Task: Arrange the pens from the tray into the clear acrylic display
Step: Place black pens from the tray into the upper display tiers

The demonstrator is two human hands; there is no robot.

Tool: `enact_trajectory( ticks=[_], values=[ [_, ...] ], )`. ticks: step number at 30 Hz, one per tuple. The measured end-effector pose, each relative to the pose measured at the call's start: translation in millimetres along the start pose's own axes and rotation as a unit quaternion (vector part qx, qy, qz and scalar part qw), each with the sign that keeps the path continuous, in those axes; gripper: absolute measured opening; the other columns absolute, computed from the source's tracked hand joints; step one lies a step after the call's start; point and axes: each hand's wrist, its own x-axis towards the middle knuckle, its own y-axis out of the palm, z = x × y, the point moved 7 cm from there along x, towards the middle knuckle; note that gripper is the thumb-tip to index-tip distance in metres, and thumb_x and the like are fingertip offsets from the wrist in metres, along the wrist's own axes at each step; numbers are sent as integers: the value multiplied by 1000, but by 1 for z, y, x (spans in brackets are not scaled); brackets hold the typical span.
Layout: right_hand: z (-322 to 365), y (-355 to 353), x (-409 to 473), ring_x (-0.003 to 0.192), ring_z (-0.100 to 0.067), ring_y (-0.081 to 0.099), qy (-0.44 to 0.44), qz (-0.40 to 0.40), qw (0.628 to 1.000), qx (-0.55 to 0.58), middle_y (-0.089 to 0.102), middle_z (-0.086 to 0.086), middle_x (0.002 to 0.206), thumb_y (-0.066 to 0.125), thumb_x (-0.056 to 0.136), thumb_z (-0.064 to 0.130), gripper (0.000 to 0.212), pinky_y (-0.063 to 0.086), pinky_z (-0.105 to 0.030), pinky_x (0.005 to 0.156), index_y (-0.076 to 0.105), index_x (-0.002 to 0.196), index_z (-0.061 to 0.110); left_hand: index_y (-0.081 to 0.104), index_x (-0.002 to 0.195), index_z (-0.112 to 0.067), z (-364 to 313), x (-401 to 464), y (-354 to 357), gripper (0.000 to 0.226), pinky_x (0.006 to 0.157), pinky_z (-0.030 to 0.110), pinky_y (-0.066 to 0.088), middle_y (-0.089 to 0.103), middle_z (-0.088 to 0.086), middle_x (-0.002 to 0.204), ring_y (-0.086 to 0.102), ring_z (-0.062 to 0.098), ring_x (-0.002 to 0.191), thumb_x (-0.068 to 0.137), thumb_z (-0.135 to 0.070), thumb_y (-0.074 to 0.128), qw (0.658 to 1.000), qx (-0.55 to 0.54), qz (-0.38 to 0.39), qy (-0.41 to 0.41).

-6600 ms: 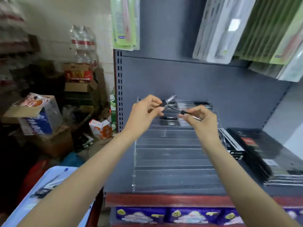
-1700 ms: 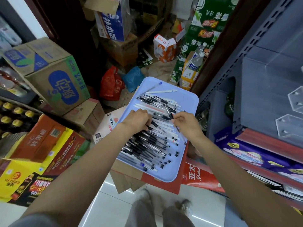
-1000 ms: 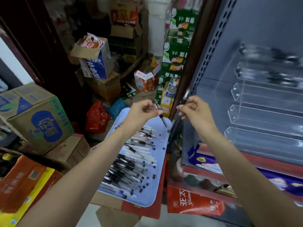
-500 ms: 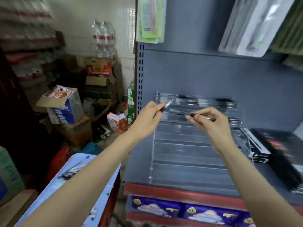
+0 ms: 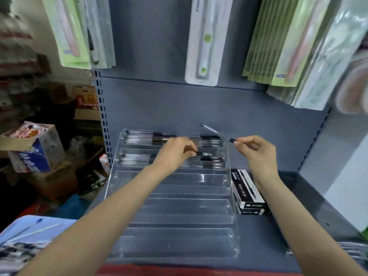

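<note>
Two pens are in my hands, one each, over the shelf. Far left and low, the blue tray (image 5: 14, 232) pokes into view with a loose white pen near its rim and a blurred heap of pens (image 5: 18, 250) at its near end. Beyond it stand cardboard boxes (image 5: 33, 150) on the shop floor (too smeared to read). Next comes the clear acrylic display (image 5: 175, 206), a stepped rack of long troughs standing on the grey shelf (image 5: 278, 232). Its two rear troughs already hold pens lying lengthwise, the stocked pens (image 5: 143, 139) with black caps; the troughs nearer me show only bare plastic. My left hand (image 5: 175, 154) reaches over the second trough from the back, thumb and fingers curled and pinching a black-tipped pen (image 5: 203, 153) that lies level just above the pens in that row. I cannot tell whether it touches them. Right of that, my right hand (image 5: 256, 152) is raised clear of the rack, fingertips pinching the dark end of a second pen (image 5: 216, 132), whose clear barrel slants up and left toward the back panel. Just beside the rack's right wall lie stacked black pen boxes (image 5: 248, 193). Overhead hang packaged goods (image 5: 203, 40) in green and white sleeves
</note>
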Motion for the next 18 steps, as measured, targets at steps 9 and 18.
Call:
enact_trajectory(
  ticks=[9,18],
  values=[
    [-11,-8,13,79,-9,63,7,17,1000,17,69,2,79,67,82,1,21,51,-26,86,65,72,19,70,108,-13,-14,7,30,21,76,8,36,61,-2,93,50,5,84,90,-17,60,995,30,98,13],
    [-18,2,11,86,-12,66,23,33,999,30,71,-1,84,69,82,4,16,51,-28,91,66,75,18,64,120,-17,-10,1,34,28,91,30,44,55,4,101,54,18,96,94,-24,54,987,80,137,28]
  ],
)
